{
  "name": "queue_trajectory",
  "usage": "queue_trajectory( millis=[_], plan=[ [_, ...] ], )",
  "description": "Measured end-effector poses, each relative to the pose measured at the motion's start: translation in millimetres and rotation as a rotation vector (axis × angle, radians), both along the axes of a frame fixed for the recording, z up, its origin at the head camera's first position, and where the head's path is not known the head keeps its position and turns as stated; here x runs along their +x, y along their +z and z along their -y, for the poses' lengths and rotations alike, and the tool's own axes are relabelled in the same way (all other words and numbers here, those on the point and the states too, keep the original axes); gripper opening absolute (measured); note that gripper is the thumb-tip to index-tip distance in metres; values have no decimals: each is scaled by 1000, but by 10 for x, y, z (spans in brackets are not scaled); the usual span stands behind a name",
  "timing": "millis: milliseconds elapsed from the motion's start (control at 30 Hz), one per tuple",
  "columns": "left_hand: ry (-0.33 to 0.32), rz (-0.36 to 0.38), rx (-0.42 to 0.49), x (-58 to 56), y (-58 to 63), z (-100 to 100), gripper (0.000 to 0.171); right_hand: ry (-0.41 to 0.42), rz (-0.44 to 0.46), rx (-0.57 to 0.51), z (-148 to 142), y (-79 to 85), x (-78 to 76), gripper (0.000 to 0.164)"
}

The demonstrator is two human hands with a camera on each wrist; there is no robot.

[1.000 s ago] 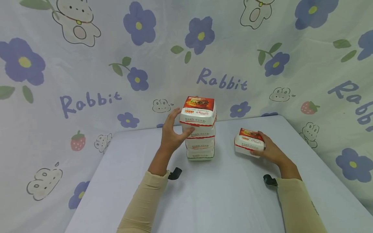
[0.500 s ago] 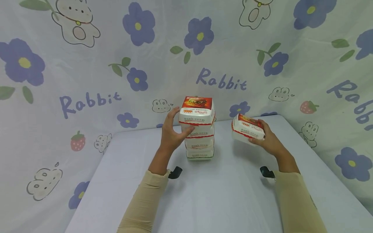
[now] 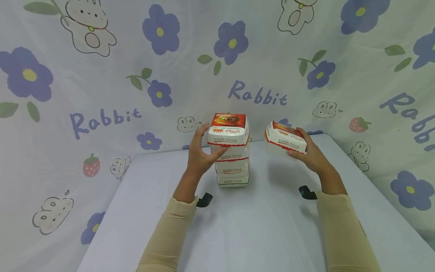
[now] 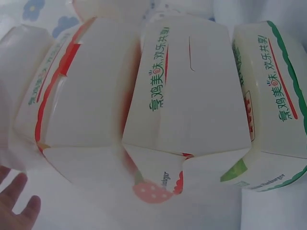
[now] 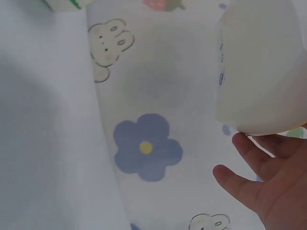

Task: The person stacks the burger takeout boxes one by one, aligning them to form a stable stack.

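Observation:
A stack of white paper burger boxes (image 3: 232,166) stands on the table; the top burger box (image 3: 227,129) shows a red lid with a burger picture. My left hand (image 3: 201,156) is at the stack's left side, thumb across the front below the top box and fingers spread beside it. The left wrist view shows the boxes' sides close up, with fingertips (image 4: 19,196) at the lower left. My right hand (image 3: 314,155) grips another burger box (image 3: 286,138) by its right end, tilted in the air right of the stack. In the right wrist view this box's pale underside (image 5: 261,72) shows.
A white-covered table (image 3: 251,230) lies beneath. A patterned cloth (image 3: 112,68) with rabbits and flowers hangs behind it and at both sides. Black wrist pieces stick out at the left cuff (image 3: 204,200) and the right cuff (image 3: 307,192).
My right hand has lifted its burger box off the table area, up and slightly left towards the stack, tilting it. My left hand and the stack stay nearly still.

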State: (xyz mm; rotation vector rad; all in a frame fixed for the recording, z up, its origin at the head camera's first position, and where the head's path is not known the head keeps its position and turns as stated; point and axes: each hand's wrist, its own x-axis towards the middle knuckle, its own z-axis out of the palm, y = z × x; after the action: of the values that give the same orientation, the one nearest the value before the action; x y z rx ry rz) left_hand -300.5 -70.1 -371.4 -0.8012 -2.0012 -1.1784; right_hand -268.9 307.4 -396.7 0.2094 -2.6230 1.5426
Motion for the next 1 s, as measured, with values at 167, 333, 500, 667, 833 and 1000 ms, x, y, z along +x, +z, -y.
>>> queue_trajectory(
  millis=[167, 333, 500, 667, 833, 1000],
  plan=[
    [-6, -3, 1, 0, 31, -10, 83, 8, -30, -39, 56, 141, -24, 109],
    [-15, 1, -2, 5, 49, -16, 85, 30, -65, -83, 118, 277, -51, 110],
    [-22, 4, 1, 13, 67, -27, 85, 29, -108, -93, 167, 391, -59, 108],
    [-28, 7, -4, 27, 80, -30, 83, 43, -155, -99, 226, 493, -54, 100],
    [-24, 0, -10, 18, 85, -29, 82, 37, -214, -85, 285, 604, -61, 93],
    [-21, -22, -17, 2, 92, -33, 82, 22, -256, -93, 343, 698, -76, 92]
  ],
)
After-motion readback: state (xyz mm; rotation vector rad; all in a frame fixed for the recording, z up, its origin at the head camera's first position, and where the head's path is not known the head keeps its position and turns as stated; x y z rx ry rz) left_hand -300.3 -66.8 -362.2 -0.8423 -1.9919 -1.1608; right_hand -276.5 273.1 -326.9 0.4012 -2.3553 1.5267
